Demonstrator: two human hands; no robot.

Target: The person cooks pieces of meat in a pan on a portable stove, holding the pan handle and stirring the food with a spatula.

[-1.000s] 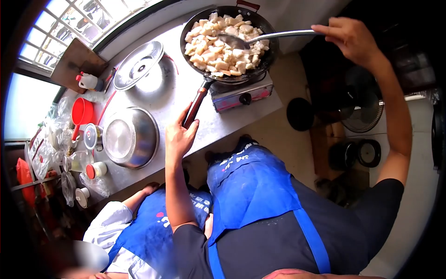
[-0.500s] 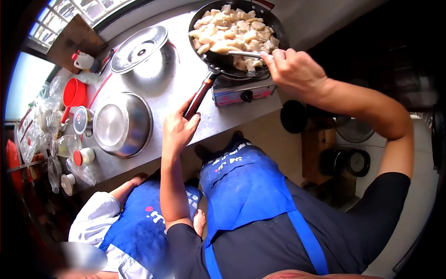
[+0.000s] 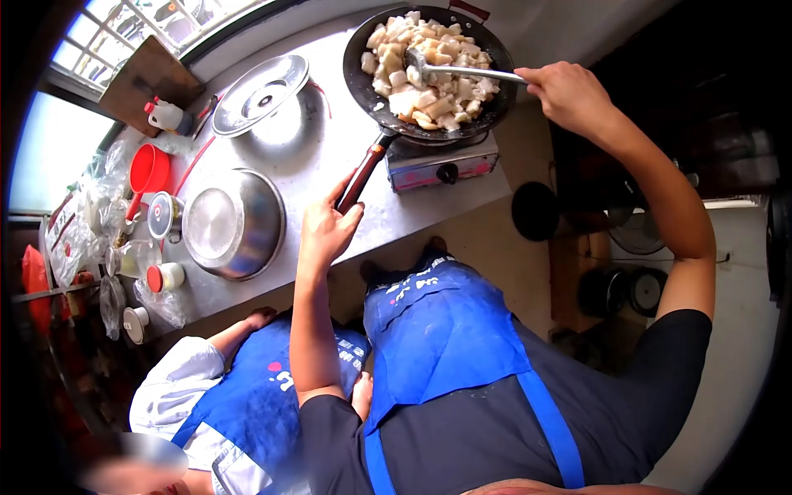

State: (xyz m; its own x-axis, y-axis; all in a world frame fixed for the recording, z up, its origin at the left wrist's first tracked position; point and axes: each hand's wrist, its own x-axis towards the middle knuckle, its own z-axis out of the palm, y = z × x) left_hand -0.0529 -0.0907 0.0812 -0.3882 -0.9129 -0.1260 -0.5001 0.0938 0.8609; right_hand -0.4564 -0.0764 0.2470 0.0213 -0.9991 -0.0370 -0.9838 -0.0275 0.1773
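Observation:
A dark wok (image 3: 360,84) sits on a portable gas stove (image 3: 445,167), filled with pale chunks of food (image 3: 437,99). My left hand (image 3: 328,227) is closed around the wok's long brown handle (image 3: 363,175). Above the wok's right rim, my right hand (image 3: 569,92) grips the end of a metal spatula (image 3: 470,73). The spatula's head is partly sunk among the chunks near the middle of the wok.
Left of the wok lie a round metal lid (image 3: 262,95) and an upturned steel bowl (image 3: 227,223) on the steel counter (image 3: 330,140). A red ladle (image 3: 148,169), jars and plastic bags crowd the far left. Another person in a blue apron (image 3: 272,371) stands close at my left.
My right hand has moved up and to the right, swinging the spatula through the food. The chunks have shifted and the spatula's head now shows. My left hand keeps its hold.

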